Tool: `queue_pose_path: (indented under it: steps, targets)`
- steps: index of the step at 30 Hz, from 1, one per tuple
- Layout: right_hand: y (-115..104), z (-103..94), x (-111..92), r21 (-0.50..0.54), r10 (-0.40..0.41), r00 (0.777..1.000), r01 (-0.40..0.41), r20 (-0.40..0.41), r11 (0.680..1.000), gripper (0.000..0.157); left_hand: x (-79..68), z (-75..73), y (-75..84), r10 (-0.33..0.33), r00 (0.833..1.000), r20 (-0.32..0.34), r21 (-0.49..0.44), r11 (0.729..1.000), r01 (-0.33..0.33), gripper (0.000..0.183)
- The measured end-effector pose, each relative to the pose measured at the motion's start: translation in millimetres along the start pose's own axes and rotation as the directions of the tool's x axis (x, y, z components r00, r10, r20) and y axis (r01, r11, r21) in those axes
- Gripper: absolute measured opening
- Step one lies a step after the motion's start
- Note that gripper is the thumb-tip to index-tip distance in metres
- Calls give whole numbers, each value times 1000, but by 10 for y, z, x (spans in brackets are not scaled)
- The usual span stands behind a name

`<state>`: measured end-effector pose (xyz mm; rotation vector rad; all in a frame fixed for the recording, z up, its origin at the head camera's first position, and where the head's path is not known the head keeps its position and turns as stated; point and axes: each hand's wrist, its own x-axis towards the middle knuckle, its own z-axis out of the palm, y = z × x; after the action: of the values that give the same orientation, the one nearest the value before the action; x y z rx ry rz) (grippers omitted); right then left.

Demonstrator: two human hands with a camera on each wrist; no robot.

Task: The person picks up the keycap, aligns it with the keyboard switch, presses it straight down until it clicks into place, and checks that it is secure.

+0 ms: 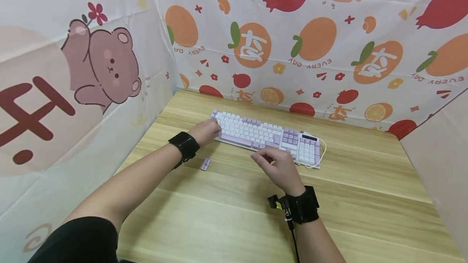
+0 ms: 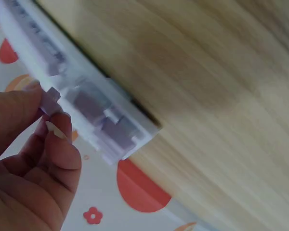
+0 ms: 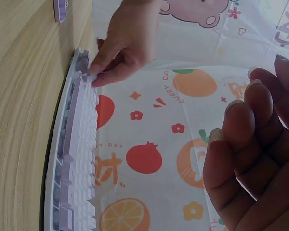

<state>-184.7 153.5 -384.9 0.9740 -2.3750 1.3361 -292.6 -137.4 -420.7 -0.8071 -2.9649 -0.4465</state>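
Note:
A white and purple keyboard [image 1: 248, 130] lies along the back of the wooden table. At its left end my left hand [image 1: 206, 131] pinches a small purple keycap [image 2: 50, 102] between thumb and fingers. In the left wrist view this keycap is beside the keyboard's bottom row, where a gap shows between the long purple space bar [image 2: 41, 53] and the corner keys. My right hand [image 1: 279, 169] hovers at the keyboard's front edge, right of the middle. Its fingers [image 3: 238, 125] are loosely bent, and nothing is between them.
On the wooden table [image 1: 219, 210], in front of the keyboard, lies a small purple rectangular piece [image 1: 205, 164]. A white cable [image 1: 324, 149] loops around the keyboard's right end. Printed cloth [image 1: 219, 52] hangs behind the table and on the left.

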Motion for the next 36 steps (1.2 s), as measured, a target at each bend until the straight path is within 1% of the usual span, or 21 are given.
queue_pose_path:
  steps: [2,5,7,9,13,17,20,22,24,26,28,30,31,32,34,36]
  targets:
    - [0,-12,-4,-2,2,1000,-2,1,1000,13,30,23,7,-12,1000,3,29,1000,12,12]
    - [2,-35,-4,-5,7,1000,-7,5,1000,13,61,40,27,-42,999,2,33,999,42,10]
    - [1,-46,3,-12,14,1000,-14,7,1000,13,74,40,40,-51,999,-13,32,998,52,11]
    - [1,-49,12,-22,18,1000,-18,9,1000,13,82,37,44,-46,998,-32,35,998,47,11]
    - [12,-43,17,-37,28,999,-27,17,999,13,103,35,40,-16,999,-46,48,999,18,13]
    - [19,-29,7,-31,43,999,-42,33,999,14,114,44,18,38,999,-32,93,995,-35,14]
    - [29,-13,-4,-26,49,998,-48,39,999,13,114,57,14,83,996,-27,142,987,-79,14]
    - [40,1,-7,-26,53,998,-52,41,998,13,96,70,23,117,993,-25,208,972,-109,15]
    - [47,16,-5,-28,55,997,-54,45,998,13,54,77,54,147,989,-11,292,946,-138,20]
    - [53,34,-8,-31,55,997,-53,52,998,13,-11,91,91,177,984,15,387,907,-169,31]
    - [57,44,-6,-35,50,997,-48,58,998,14,-70,107,130,190,981,45,458,868,-189,43]
    - [62,46,-3,-37,43,997,-41,59,998,13,-118,121,160,173,982,71,476,860,-186,53]
    - [68,47,0,-35,41,998,-39,56,999,13,-130,129,165,169,982,81,472,861,-187,56]
    - [73,49,3,-33,40,998,-38,54,999,12,-140,133,167,154,984,94,454,873,-180,58]
    - [85,60,9,-24,40,998,-39,55,999,11,-160,138,146,102,988,120,379,915,-141,58]
    - [97,88,9,-10,43,997,-43,65,999,11,-191,136,100,29,990,141,273,960,-67,56]
